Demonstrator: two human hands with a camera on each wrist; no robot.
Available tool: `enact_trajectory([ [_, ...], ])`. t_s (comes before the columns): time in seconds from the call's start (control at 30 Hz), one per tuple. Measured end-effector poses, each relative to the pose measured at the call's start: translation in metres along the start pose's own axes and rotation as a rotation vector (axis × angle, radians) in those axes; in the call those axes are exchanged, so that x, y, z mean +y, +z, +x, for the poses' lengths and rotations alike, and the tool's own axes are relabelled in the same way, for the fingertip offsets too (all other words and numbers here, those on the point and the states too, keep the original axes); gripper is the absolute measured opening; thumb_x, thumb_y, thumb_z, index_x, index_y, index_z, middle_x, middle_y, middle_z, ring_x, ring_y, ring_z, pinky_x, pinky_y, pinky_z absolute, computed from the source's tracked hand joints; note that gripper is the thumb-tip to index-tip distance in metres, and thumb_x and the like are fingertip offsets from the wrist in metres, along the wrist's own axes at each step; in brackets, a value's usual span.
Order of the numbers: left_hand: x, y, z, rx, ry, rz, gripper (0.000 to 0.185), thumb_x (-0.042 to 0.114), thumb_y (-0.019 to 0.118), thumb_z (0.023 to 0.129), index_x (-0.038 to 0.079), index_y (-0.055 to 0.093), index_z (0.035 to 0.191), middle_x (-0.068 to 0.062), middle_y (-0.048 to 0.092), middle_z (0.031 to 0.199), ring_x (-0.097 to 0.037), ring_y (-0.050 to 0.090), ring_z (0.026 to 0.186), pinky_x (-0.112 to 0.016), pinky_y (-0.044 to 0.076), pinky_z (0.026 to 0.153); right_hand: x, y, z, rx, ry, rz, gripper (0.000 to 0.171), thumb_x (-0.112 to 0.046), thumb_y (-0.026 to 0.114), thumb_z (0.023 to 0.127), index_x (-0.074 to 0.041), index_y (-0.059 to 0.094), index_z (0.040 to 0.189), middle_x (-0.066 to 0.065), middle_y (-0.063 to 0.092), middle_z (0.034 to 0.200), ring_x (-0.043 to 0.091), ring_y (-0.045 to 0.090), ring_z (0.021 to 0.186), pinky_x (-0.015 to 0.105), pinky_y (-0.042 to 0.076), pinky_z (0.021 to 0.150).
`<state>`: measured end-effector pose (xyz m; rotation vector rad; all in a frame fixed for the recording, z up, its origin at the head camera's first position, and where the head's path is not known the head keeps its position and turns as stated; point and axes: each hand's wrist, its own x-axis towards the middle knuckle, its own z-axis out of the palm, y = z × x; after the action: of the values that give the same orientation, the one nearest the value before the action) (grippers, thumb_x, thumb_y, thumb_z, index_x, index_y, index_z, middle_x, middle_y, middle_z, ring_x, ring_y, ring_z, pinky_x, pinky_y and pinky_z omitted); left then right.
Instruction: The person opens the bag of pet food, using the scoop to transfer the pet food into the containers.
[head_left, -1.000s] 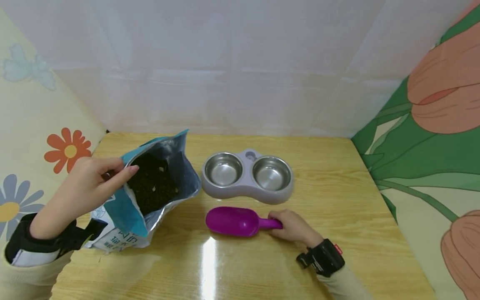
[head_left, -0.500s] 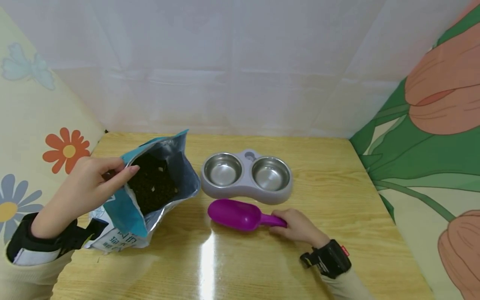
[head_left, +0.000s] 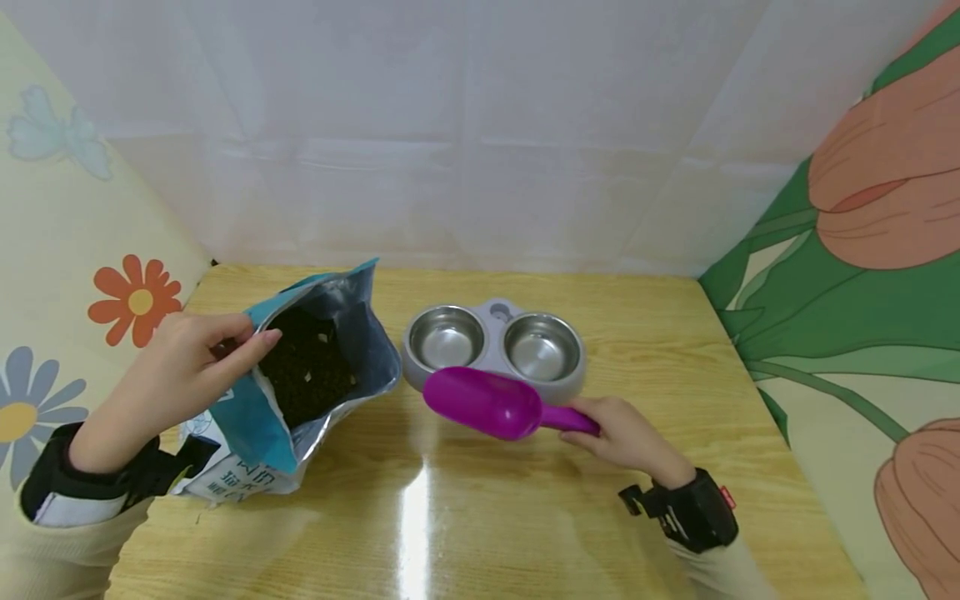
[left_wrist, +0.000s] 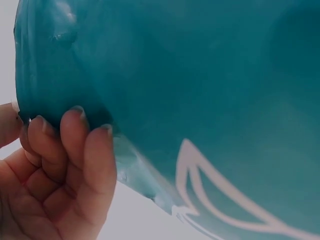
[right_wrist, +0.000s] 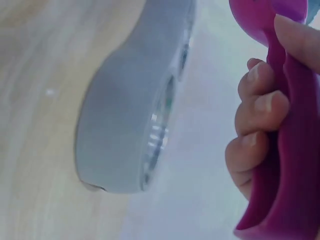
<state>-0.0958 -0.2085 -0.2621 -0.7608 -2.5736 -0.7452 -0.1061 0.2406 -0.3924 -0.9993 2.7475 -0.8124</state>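
My left hand (head_left: 198,362) pinches the near-left rim of a blue and white bag (head_left: 255,433), thumb over the edge and fingers on the outside. The bag's mouth gapes wide, showing a silver lining and dark brown granules (head_left: 307,367) with a few pale bits inside. In my right hand (head_left: 622,433) is the handle of a magenta scoop (head_left: 487,404); the right wrist view shows the fingers curled round this handle (right_wrist: 300,165). Its hollow faces up and looks bare. The scoop overlaps the front edge of a grey double pet bowl (head_left: 551,390) in the head view.
Two steel bowls (head_left: 447,337) sit in the grey holder, which stands on the wooden table (head_left: 637,333) right of the bag. A white sheet (head_left: 465,150) hangs behind. Flower-printed panels (head_left: 862,333) flank the table on both sides.
My right hand has lifted the scoop from the table front, moving it up and a little to the right, towards the double bowl. The left hand and bag have stayed nearly still.
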Motion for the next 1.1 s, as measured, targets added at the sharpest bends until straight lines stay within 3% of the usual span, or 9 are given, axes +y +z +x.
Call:
enact_trajectory([
  [0.37, 0.0, 0.001, 0.001, -0.006, 0.017, -0.004, 0.036, 0.007, 0.066, 0.082, 0.018, 0.042, 0.058, 0.014, 0.024, 0.051, -0.002, 0.028, 0.042, -0.019, 0.023, 0.041, -0.008, -0.021, -0.001, 0.095, -0.077, -0.043, 0.015, -0.012, 0.07, 0.079, -0.014, 0.056, 0.086, -0.015, 0.042, 0.061, -0.003, 0.037, 0.05, 0.018, 0.034, 0.044],
  [0.67, -0.001, 0.001, 0.0, -0.015, 0.019, -0.011, 0.037, 0.008, 0.065, 0.083, 0.019, 0.04, 0.058, 0.014, 0.023, 0.051, -0.001, 0.028, 0.042, -0.018, 0.023, 0.041, -0.016, -0.04, 0.005, 0.128, -0.154, -0.063, 0.016, -0.011, 0.07, 0.079, -0.014, 0.055, 0.086, -0.015, 0.04, 0.061, -0.004, 0.034, 0.049, 0.017, 0.034, 0.042],
  [0.9, -0.001, 0.001, 0.0, -0.022, 0.014, -0.015, 0.036, 0.01, 0.065, 0.084, 0.018, 0.041, 0.059, 0.013, 0.024, 0.051, -0.002, 0.028, 0.041, -0.019, 0.024, 0.04, -0.029, -0.05, 0.016, 0.118, -0.225, -0.057, 0.02, -0.011, 0.068, 0.081, -0.01, 0.06, 0.099, -0.013, 0.048, 0.067, -0.004, 0.038, 0.051, 0.017, 0.036, 0.044],
  [1.1, -0.003, 0.003, 0.0, -0.007, 0.029, -0.045, 0.037, 0.01, 0.065, 0.084, 0.019, 0.04, 0.058, 0.013, 0.023, 0.051, -0.001, 0.026, 0.04, -0.017, 0.022, 0.04, -0.044, -0.058, 0.03, 0.084, -0.247, -0.095, 0.016, -0.014, 0.067, 0.082, -0.011, 0.057, 0.094, -0.013, 0.043, 0.063, -0.003, 0.035, 0.05, 0.017, 0.035, 0.043],
])
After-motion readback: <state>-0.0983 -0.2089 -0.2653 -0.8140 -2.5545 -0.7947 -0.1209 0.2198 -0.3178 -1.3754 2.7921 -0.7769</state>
